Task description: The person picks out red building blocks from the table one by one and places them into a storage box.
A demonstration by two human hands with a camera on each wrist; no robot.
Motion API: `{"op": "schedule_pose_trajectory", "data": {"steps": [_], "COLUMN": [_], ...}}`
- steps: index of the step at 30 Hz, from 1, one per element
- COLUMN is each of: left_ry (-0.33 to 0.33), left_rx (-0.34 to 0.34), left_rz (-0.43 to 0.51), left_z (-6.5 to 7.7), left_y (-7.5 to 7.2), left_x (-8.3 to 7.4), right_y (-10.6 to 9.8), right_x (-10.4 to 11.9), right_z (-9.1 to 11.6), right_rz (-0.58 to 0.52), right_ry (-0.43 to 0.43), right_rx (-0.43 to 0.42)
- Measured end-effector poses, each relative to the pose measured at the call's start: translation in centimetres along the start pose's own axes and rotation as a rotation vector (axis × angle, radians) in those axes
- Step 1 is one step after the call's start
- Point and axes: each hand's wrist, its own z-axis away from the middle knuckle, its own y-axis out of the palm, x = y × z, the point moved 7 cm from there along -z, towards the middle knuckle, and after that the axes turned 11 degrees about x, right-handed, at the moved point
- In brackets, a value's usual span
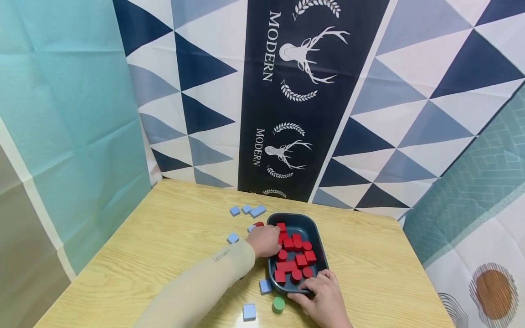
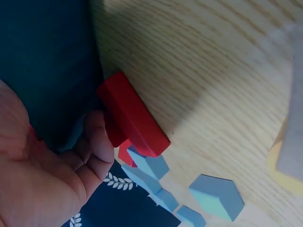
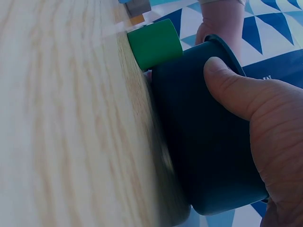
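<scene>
A dark blue, deep rectangular tray point(image 1: 321, 253) with rounded corners stands on the table and holds several red blocks point(image 1: 301, 260), some cubes, some cylinders. My right hand point(image 1: 324, 294) grips its near right end; in the right wrist view the thumb point(image 3: 220, 71) lies on the outer wall. My left hand point(image 1: 264, 240) reaches over the left rim, fingertips among the red blocks. In the left wrist view its fingers are curled close to a long red block point(image 2: 137, 116) outside the tray wall. I cannot tell whether those fingers hold a block.
Light blue blocks point(image 1: 258, 211) lie scattered left of the tray and behind it. Nearer me are two more, one blue block point(image 1: 265, 286) beside the tray and one blue block point(image 1: 249, 312). A green cylinder point(image 1: 278, 304) stands by the tray's near end. Patterned cloth point(image 1: 205, 114) hangs behind the table.
</scene>
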Motion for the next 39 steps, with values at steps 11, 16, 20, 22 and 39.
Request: {"op": "schedule_pose_trajectory", "data": {"steps": [11, 16, 20, 22, 39], "left_ry": [0.018, 0.061, 0.071, 0.042, 0.138], "left_rx": [-0.057, -0.178, -0.247, -0.269, -0.020], "left_rz": [0.005, -0.020, 0.038, 0.103, 0.078], "left_z": [0.1, 0.4, 1.0, 1.5, 2.5], "left_y": [0.4, -0.3, -1.9, -3.0, 0.4], "left_x": [-0.1, 0.3, 2.2, 3.9, 6.7], "right_y": [0.0, 0.0, 0.0, 0.0, 0.1], "right_x": [0.0, 0.0, 0.1, 0.2, 0.0], "right_z": [0.0, 0.1, 0.1, 0.0, -0.1], "right_rz": [0.002, 0.001, 0.001, -0.003, 0.011], "right_ry": [0.008, 0.016, 0.015, 0.021, 0.045], "right_rx": [0.010, 0.009, 0.012, 0.018, 0.040]}}
